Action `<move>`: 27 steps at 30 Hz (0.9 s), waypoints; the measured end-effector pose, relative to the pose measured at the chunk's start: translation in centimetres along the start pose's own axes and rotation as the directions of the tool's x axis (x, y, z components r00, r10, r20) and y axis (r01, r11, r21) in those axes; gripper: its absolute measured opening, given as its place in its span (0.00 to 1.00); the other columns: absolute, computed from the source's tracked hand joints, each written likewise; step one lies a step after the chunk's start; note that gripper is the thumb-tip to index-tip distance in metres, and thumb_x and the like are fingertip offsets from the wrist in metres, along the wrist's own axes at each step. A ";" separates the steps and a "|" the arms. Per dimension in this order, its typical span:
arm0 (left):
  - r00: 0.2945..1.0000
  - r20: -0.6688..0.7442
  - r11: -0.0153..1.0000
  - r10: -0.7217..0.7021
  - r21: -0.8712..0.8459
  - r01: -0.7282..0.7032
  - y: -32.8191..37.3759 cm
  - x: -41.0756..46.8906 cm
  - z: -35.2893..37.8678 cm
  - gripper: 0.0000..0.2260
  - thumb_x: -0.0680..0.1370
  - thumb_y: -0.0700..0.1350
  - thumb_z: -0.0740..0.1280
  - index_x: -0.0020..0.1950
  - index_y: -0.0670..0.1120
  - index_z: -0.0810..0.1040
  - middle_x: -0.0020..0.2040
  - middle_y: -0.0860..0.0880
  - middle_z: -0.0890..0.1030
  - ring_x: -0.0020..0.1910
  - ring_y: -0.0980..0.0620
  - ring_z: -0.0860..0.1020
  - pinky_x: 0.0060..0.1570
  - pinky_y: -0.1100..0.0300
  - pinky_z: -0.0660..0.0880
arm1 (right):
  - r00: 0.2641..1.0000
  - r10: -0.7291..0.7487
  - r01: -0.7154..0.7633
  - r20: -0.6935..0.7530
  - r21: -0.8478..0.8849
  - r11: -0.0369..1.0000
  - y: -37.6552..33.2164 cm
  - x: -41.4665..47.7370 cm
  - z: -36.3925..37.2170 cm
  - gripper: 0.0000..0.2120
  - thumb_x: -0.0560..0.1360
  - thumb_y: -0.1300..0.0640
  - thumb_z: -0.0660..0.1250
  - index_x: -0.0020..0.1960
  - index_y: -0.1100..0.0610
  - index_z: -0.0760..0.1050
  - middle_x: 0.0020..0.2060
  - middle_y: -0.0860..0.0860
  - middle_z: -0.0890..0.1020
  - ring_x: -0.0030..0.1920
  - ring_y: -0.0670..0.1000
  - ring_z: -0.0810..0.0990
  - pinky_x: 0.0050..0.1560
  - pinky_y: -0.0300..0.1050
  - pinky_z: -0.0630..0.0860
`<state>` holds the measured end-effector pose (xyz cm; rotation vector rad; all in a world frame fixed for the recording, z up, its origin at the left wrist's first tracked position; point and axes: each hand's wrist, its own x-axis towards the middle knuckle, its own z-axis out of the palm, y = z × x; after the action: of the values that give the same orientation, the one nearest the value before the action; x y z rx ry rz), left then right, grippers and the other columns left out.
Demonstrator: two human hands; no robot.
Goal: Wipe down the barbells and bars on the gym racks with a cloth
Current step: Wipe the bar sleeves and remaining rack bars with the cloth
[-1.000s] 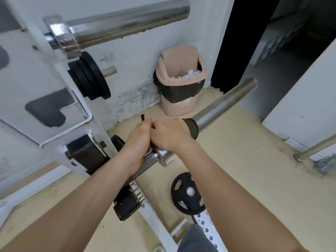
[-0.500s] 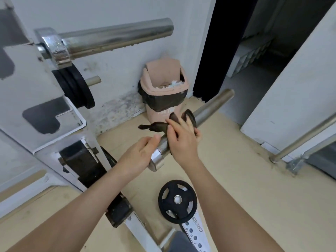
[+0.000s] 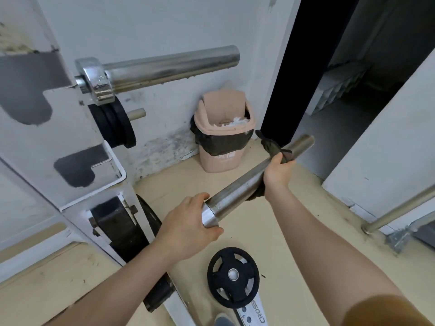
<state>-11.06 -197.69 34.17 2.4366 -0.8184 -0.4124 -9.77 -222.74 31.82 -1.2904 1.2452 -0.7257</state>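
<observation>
In a white-walled gym corner, the left hand (image 3: 188, 228) clamps the lower bar's (image 3: 244, 184) collar while the right hand (image 3: 277, 172) grips the cloth (image 3: 270, 145) near its far tip, so this sleeve looks nearly wiped and the upper bar (image 3: 169, 67) above both hands remains.

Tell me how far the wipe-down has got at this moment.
In hand: the right hand holds the dark cloth around the lower bar sleeve near its far end; the left hand grips the collar. The upper bar sleeve shows flecks underneath, apparently left.

Beige floor (image 3: 306, 231) — pink bin (image 3: 223, 147) by the wall, black weight plate (image 3: 233, 277) nearer.
</observation>
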 end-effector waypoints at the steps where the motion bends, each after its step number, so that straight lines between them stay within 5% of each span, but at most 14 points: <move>1: 1.000 0.017 1.000 -0.003 -0.003 0.003 0.0 0.0 0.0 0.36 0.68 0.61 0.70 0.72 0.54 0.61 0.62 0.53 0.71 0.57 0.52 0.74 0.57 0.55 0.73 | 1.000 0.022 -0.022 -0.018 -0.016 1.000 -0.6 0.9 0.0 0.25 0.81 0.44 0.53 0.73 0.57 0.61 0.64 0.56 0.75 0.62 0.61 0.76 0.62 0.59 0.74; 3: 0.998 0.054 1.000 -0.011 0.010 0.010 0.2 0.1 -0.3 0.36 0.69 0.61 0.70 0.73 0.52 0.60 0.62 0.52 0.70 0.57 0.52 0.73 0.58 0.54 0.74 | 0.998 0.052 -0.055 -0.039 -0.067 0.996 -2.0 2.5 -0.4 0.22 0.83 0.46 0.51 0.70 0.58 0.65 0.63 0.57 0.76 0.61 0.62 0.76 0.58 0.55 0.74; 5: 0.995 0.092 0.996 -0.028 0.084 0.020 0.6 0.1 -0.6 0.35 0.71 0.61 0.68 0.73 0.50 0.59 0.62 0.50 0.70 0.58 0.51 0.73 0.58 0.54 0.74 | 1.000 0.001 -0.003 -0.004 -0.314 0.949 -3.2 3.6 -1.3 0.23 0.84 0.48 0.49 0.69 0.62 0.68 0.63 0.60 0.76 0.60 0.62 0.76 0.55 0.53 0.73; 8: 0.989 0.149 0.959 0.025 0.274 -0.066 2.2 -0.3 -1.9 0.23 0.75 0.58 0.62 0.66 0.49 0.63 0.59 0.50 0.70 0.59 0.49 0.71 0.58 0.51 0.73 | 0.959 -0.079 0.267 0.272 -0.776 0.571 -5.7 3.9 -3.7 0.22 0.85 0.54 0.46 0.70 0.66 0.67 0.65 0.64 0.75 0.61 0.63 0.76 0.56 0.52 0.72; 10: 0.984 0.154 0.939 0.089 0.316 -0.135 4.0 -0.4 -3.5 0.17 0.77 0.55 0.60 0.63 0.50 0.65 0.56 0.52 0.69 0.55 0.50 0.71 0.56 0.51 0.74 | 0.897 -0.114 0.441 0.427 -0.853 0.279 -7.9 3.5 -4.6 0.20 0.84 0.55 0.49 0.68 0.64 0.70 0.61 0.63 0.77 0.56 0.61 0.77 0.52 0.50 0.72; 12: 0.980 0.110 0.932 0.166 0.307 -0.192 6.3 -0.4 -5.9 0.16 0.77 0.55 0.59 0.62 0.50 0.65 0.54 0.52 0.70 0.52 0.50 0.72 0.54 0.50 0.74 | 0.828 -0.206 0.558 0.522 -0.802 0.213 -10.0 2.6 -4.3 0.17 0.83 0.53 0.53 0.61 0.61 0.74 0.55 0.60 0.80 0.53 0.60 0.78 0.49 0.48 0.73; 14: 0.976 0.032 0.933 0.216 0.287 -0.216 8.8 -0.3 -9.2 0.17 0.79 0.54 0.58 0.65 0.49 0.66 0.60 0.52 0.72 0.57 0.50 0.72 0.58 0.50 0.72 | 0.698 -0.314 0.716 0.644 -0.629 0.302 -12.1 0.7 -2.7 0.15 0.82 0.50 0.56 0.55 0.57 0.77 0.52 0.57 0.81 0.49 0.57 0.79 0.48 0.48 0.74; 16: 0.971 -0.055 0.940 0.233 0.270 -0.210 10.9 -0.3 -12.8 0.16 0.80 0.52 0.58 0.66 0.48 0.68 0.63 0.51 0.73 0.60 0.50 0.73 0.60 0.50 0.72 | 0.559 -0.359 0.773 0.747 -0.313 0.551 -14.5 -2.9 -1.0 0.14 0.82 0.47 0.59 0.53 0.53 0.80 0.49 0.53 0.83 0.47 0.53 0.80 0.46 0.47 0.74; 19: 0.950 -0.194 0.936 0.245 0.304 -0.179 12.7 -0.4 -17.2 0.10 0.78 0.51 0.60 0.58 0.49 0.71 0.53 0.51 0.78 0.51 0.50 0.77 0.52 0.50 0.76 | 0.347 -0.323 0.392 0.881 0.177 0.903 -17.7 -8.2 0.3 0.13 0.82 0.49 0.60 0.57 0.52 0.81 0.45 0.50 0.86 0.49 0.50 0.84 0.48 0.44 0.78; 21: 0.930 -0.271 0.903 0.247 0.413 -0.120 12.8 0.0 -19.2 0.09 0.78 0.52 0.60 0.54 0.50 0.69 0.47 0.51 0.77 0.45 0.50 0.77 0.47 0.51 0.76 | 0.146 -0.313 0.071 0.939 0.305 0.950 -19.0 -9.9 1.2 0.16 0.82 0.51 0.58 0.63 0.56 0.78 0.54 0.55 0.85 0.56 0.53 0.83 0.56 0.48 0.77; 23: 0.927 -0.327 0.907 0.183 0.421 -0.031 12.6 0.8 -20.3 0.13 0.79 0.54 0.60 0.57 0.48 0.65 0.47 0.50 0.78 0.44 0.49 0.77 0.45 0.50 0.76 | -0.017 -0.307 -0.044 0.952 0.306 0.951 -19.7 -11.0 2.2 0.21 0.82 0.48 0.55 0.69 0.58 0.73 0.63 0.59 0.80 0.63 0.57 0.79 0.61 0.51 0.76; 27: 0.854 -0.515 0.981 0.066 0.189 0.038 12.3 2.9 -21.5 0.13 0.79 0.53 0.62 0.57 0.47 0.64 0.43 0.49 0.80 0.40 0.49 0.79 0.42 0.50 0.77 | -0.131 -0.310 -0.173 0.942 0.286 0.943 -20.2 -11.8 4.7 0.23 0.84 0.47 0.51 0.73 0.57 0.68 0.66 0.59 0.77 0.66 0.56 0.76 0.60 0.48 0.78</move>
<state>-5.13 -199.51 58.35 2.5292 -0.6531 0.3492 -3.57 -214.50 53.29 -1.1021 -0.3516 0.2093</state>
